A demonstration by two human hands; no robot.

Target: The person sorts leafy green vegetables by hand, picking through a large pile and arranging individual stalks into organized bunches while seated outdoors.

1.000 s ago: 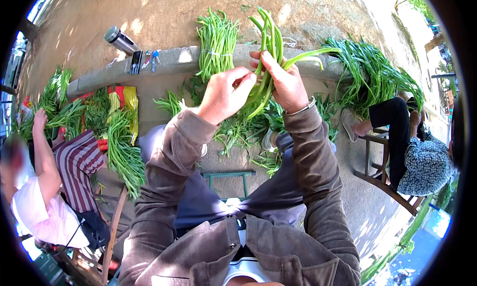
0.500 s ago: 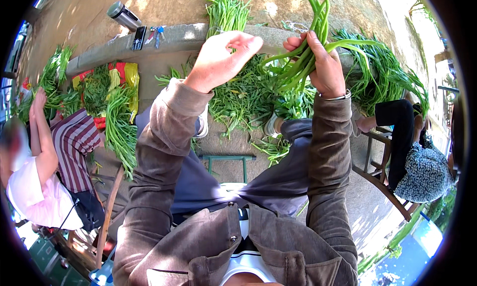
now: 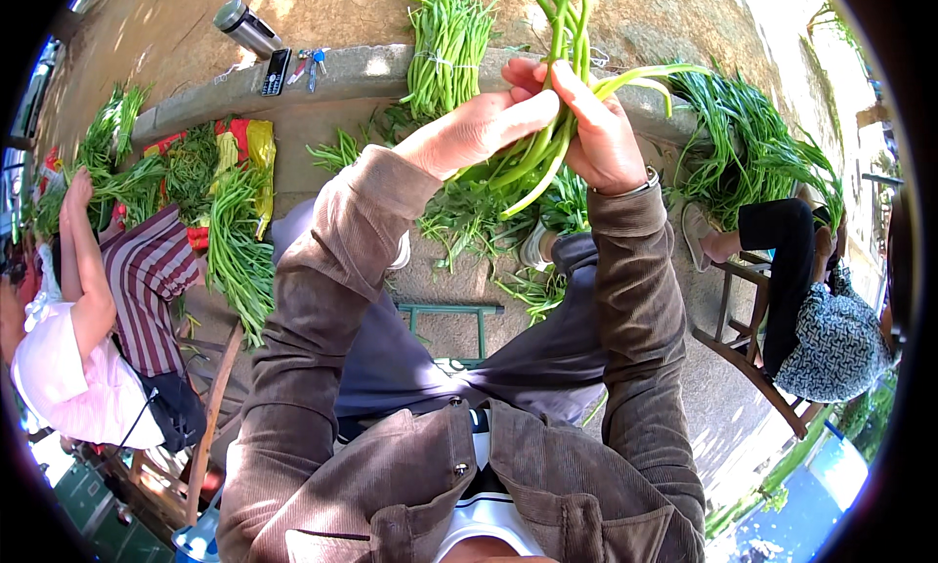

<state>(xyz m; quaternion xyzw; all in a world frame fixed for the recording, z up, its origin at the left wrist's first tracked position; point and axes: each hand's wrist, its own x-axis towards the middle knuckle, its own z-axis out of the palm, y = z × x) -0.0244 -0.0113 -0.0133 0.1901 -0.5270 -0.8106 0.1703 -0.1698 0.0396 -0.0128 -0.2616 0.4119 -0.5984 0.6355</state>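
**Stem bunch upright in right hand, left hand closing from the left**

The bunch of green vegetable stems (image 3: 547, 123) was held in front of the chest, above the lap, its long axis running near-vertical — tips up past the concrete ledge (image 3: 332, 74), pale cut ends hanging down. The right hand (image 3: 596, 133) had its fingers clamped round the middle of the bunch. The left hand (image 3: 479, 128) lay just to the left, its fingers (image 3: 528, 104) together and pressed against the stems — a full grip could not be confirmed. Loose greens (image 3: 469, 221) lay below on the ground.
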